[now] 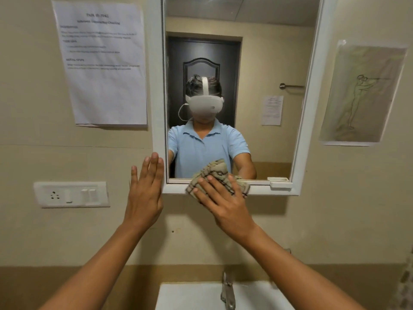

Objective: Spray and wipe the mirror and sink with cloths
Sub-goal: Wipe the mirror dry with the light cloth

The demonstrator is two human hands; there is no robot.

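1. Both bare arms reach forward and up toward the mirror (pixel 234 86), forearms converging from the lower corners of the view.
2. The left hand (pixel 145 193) is flat, fingers straight and together, pointing up, fingertips at the mirror's lower left corner.
3. The right hand (pixel 221 200) lies with fingers spread, pressing a cloth (pixel 214 175) against the mirror's bottom edge.

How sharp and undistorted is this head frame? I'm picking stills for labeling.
Head view: wide-angle bending bows the mirror frame's sides outward; text on the printed notice is too soft to read; light is even and dim, without glare on the glass; the cloth under the right hand is fairly crisp.
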